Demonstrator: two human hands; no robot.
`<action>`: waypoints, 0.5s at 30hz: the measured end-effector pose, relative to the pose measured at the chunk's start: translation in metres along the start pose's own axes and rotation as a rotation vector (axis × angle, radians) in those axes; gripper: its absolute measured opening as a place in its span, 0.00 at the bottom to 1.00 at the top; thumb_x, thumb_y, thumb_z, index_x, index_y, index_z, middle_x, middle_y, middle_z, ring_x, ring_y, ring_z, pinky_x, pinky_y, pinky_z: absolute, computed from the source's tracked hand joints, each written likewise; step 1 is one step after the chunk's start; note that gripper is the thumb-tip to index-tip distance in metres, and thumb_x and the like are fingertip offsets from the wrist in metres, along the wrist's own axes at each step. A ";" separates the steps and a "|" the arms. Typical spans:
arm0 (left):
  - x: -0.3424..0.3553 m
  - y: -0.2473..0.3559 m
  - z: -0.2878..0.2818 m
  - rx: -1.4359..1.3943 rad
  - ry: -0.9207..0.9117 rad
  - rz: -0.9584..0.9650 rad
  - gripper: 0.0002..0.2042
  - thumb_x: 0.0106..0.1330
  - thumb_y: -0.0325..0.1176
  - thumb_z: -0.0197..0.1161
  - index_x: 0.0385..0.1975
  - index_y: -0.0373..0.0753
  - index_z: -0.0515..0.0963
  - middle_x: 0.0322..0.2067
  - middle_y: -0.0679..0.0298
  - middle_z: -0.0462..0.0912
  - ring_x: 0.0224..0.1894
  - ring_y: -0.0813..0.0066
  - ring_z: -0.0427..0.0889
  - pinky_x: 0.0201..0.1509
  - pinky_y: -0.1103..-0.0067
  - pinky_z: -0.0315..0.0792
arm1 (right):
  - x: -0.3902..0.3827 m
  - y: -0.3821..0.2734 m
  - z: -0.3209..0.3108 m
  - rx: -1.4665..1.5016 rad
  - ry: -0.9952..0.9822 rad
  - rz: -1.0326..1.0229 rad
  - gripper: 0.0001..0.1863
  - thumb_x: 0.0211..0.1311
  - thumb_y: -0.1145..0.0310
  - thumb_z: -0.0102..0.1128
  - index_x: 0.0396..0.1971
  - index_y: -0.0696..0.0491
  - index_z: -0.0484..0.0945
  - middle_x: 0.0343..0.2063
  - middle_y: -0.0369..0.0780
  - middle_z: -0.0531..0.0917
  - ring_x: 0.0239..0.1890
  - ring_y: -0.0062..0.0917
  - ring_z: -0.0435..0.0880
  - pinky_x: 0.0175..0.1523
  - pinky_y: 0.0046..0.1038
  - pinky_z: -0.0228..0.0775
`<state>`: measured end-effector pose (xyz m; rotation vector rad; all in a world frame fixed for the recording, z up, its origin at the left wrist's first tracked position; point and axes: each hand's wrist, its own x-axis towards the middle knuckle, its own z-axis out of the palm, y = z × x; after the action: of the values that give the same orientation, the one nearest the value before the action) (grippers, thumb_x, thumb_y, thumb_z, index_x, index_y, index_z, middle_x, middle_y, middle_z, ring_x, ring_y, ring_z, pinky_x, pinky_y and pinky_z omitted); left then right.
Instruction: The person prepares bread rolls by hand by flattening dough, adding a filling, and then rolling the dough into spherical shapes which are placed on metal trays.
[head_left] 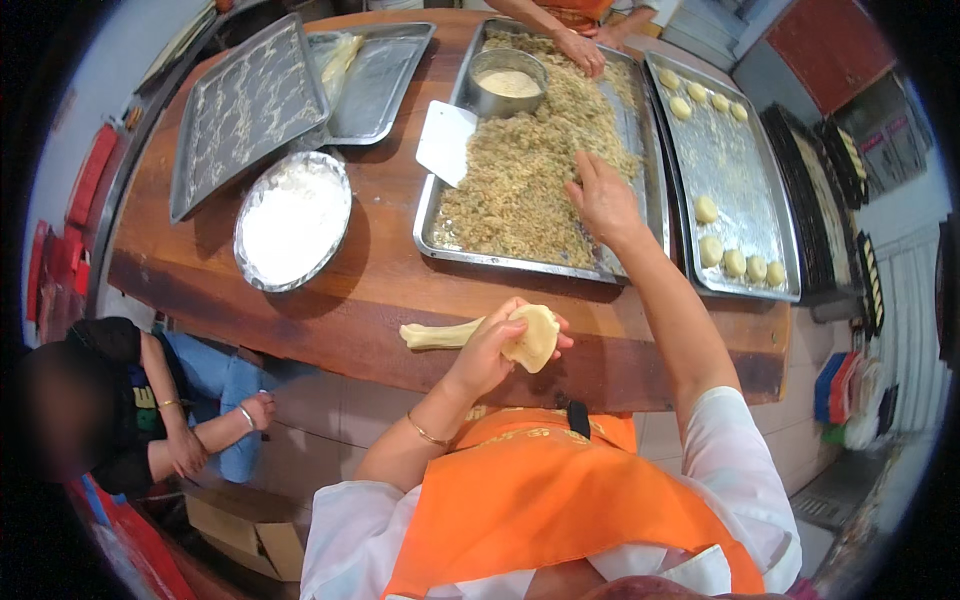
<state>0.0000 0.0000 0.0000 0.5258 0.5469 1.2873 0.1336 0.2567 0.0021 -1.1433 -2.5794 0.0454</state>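
Observation:
My left hand [487, 352] is closed on a flattened round of pale dough [533, 340], held up above the table's front edge with the thumb across its face. From behind that hand a rope of dough [432, 336] sticks out to the left. My right hand [606, 203] reaches into a large metal tray [520, 262] heaped with crumbly brown-green filling [530, 180]. Its fingers are stretched out at the filling, thumb apart, and nothing shows in them. A white scraper [446, 142] rests over the tray's left rim.
A foil-lined bowl of white flour [293, 220] stands left, by stacked metal trays [255, 115]. Inside the filling tray sits a round metal tin [508, 82]. Small dough balls lie on the right-hand tray [745, 190]. Across the table, a co-worker's hand [580, 52] touches the filling. Someone sits lower left.

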 end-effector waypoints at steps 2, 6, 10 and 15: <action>0.003 -0.005 0.010 -0.202 -0.027 0.034 0.11 0.73 0.33 0.47 0.48 0.34 0.63 0.49 0.45 0.79 0.50 0.51 0.83 0.52 0.66 0.79 | -0.005 0.002 -0.004 -0.198 -0.021 -0.077 0.31 0.62 0.54 0.61 0.58 0.59 0.69 0.52 0.55 0.74 0.50 0.46 0.77 0.52 0.40 0.73; -0.003 0.013 -0.015 -0.177 -0.019 -0.007 0.10 0.73 0.32 0.46 0.47 0.34 0.63 0.48 0.46 0.79 0.48 0.54 0.84 0.50 0.69 0.79 | 0.000 -0.026 0.014 -0.076 -0.110 -0.107 0.29 0.63 0.52 0.61 0.54 0.59 0.70 0.45 0.53 0.75 0.46 0.47 0.79 0.46 0.41 0.76; -0.006 0.009 -0.026 -0.166 -0.025 0.020 0.09 0.74 0.32 0.45 0.46 0.34 0.63 0.47 0.47 0.79 0.48 0.55 0.84 0.49 0.70 0.79 | 0.007 -0.052 -0.002 0.055 -0.228 -0.154 0.32 0.63 0.49 0.61 0.62 0.50 0.65 0.47 0.53 0.75 0.46 0.47 0.80 0.47 0.42 0.76; -0.011 0.009 -0.025 -0.209 -0.001 -0.028 0.07 0.74 0.30 0.44 0.46 0.34 0.62 0.47 0.48 0.78 0.47 0.56 0.85 0.47 0.72 0.80 | 0.029 -0.101 0.001 -0.103 -0.426 -0.331 0.36 0.62 0.45 0.59 0.66 0.44 0.61 0.49 0.53 0.74 0.41 0.48 0.82 0.42 0.43 0.78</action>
<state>-0.0248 -0.0075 -0.0124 0.3440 0.4119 1.3004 0.0422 0.2094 0.0247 -0.7884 -3.1525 0.0890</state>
